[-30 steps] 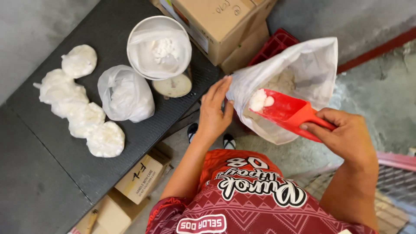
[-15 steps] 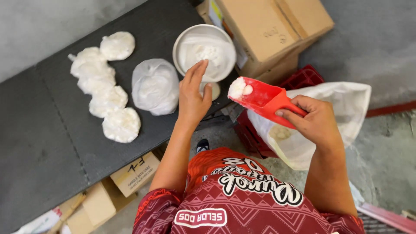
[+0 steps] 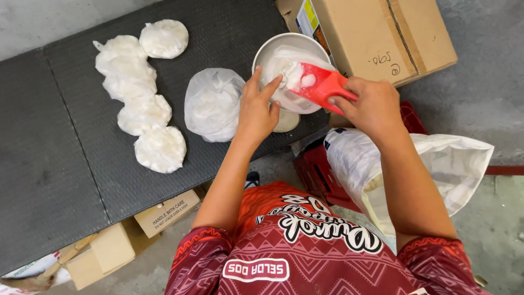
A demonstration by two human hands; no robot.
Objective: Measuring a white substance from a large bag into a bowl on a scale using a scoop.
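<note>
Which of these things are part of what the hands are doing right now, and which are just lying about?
In use:
- right hand holding red scoop of white powder
- left hand at the bag-lined bowl
- big sack
- filled bags on the table

Lying about:
- large carton
- red crate
- small boxes under the table

Scoop (image 3: 322,84): glossy red plastic, smooth. Bowl (image 3: 273,48): pale, smooth rim, lined with thin translucent plastic film. Tied bag (image 3: 212,104): thin, crinkled clear plastic. Counter (image 3: 49,164): dark grey, matt, finely textured mat. Box (image 3: 376,33): matt brown cardboard. Sack (image 3: 436,164): white woven plastic, slightly sheened.
</note>
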